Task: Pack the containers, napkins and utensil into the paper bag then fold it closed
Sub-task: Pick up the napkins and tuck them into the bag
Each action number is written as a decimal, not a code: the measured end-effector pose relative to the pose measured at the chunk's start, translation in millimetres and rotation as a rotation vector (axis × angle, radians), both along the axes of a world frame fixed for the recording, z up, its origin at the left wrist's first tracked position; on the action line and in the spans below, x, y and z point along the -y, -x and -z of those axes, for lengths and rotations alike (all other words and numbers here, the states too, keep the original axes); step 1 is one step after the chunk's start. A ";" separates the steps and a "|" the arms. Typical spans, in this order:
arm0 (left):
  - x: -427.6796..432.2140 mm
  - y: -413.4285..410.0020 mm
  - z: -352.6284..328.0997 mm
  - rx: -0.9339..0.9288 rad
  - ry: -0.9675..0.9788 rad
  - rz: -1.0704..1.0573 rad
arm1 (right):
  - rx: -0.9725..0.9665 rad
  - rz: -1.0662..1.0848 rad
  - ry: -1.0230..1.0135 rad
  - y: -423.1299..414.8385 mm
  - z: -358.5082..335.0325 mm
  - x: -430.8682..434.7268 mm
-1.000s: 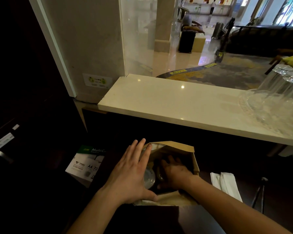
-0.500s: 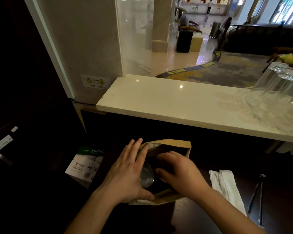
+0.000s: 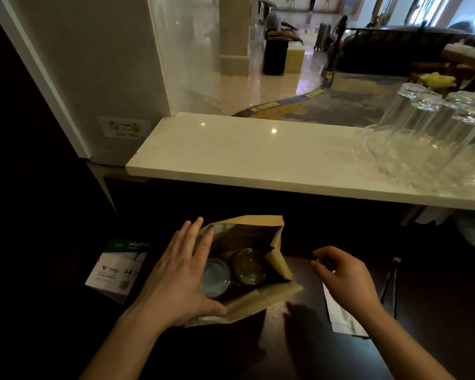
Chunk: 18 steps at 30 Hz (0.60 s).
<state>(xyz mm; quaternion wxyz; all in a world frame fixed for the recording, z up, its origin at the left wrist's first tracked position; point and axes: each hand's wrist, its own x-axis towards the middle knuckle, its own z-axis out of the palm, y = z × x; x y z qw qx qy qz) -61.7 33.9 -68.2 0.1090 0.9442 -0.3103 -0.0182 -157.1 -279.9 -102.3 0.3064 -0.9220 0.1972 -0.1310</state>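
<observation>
The thin, floppy paper bag [image 3: 274, 259] is braced at its rim by the flat, open left hand [image 3: 178, 272], while soft, light napkins [image 3: 340, 319], best pinched mid-stack, lie right of the bag under the loosely curled, empty right hand [image 3: 343, 275].

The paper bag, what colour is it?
Brown kraft paper bag, plain; head view shows it.

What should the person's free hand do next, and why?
Probably lower the right hand onto the white napkins beneath it. Two lidded containers already sit in the open paper bag, which the left hand steadies.
</observation>
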 end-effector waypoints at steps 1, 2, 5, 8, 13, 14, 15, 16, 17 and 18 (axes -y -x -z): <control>-0.7 -0.1 0.0 0.003 0.001 0.001 | -0.068 0.039 0.027 1.6 12.1 10.9; -1.4 -0.2 0.0 0.003 0.002 0.001 | -0.130 0.073 0.054 3.3 23.4 21.1; -2.5 -0.2 0.0 -0.009 0.011 0.007 | -0.317 0.160 0.147 8.5 52.2 48.6; -3.2 1.7 -1.5 -0.023 0.009 0.006 | -0.528 0.208 0.201 10.0 71.2 67.6; -4.2 3.8 -4.4 -0.023 -0.010 -0.002 | -0.637 0.270 0.154 7.0 87.4 79.0; -4.8 3.8 -4.8 -0.024 -0.012 0.000 | -0.639 0.277 0.148 6.7 89.1 80.1; -5.3 4.0 -5.1 -0.026 -0.014 0.000 | -0.636 0.281 0.140 6.4 90.0 81.1; -5.8 4.5 -5.3 -0.027 -0.015 -0.002 | -0.623 0.284 0.129 6.4 91.3 82.7; -6.2 5.2 -5.3 -0.028 -0.015 -0.005 | -0.606 0.292 0.115 6.5 92.8 84.5; -6.4 5.6 -5.2 -0.029 -0.013 -0.009 | -0.589 0.301 0.094 6.9 94.1 86.7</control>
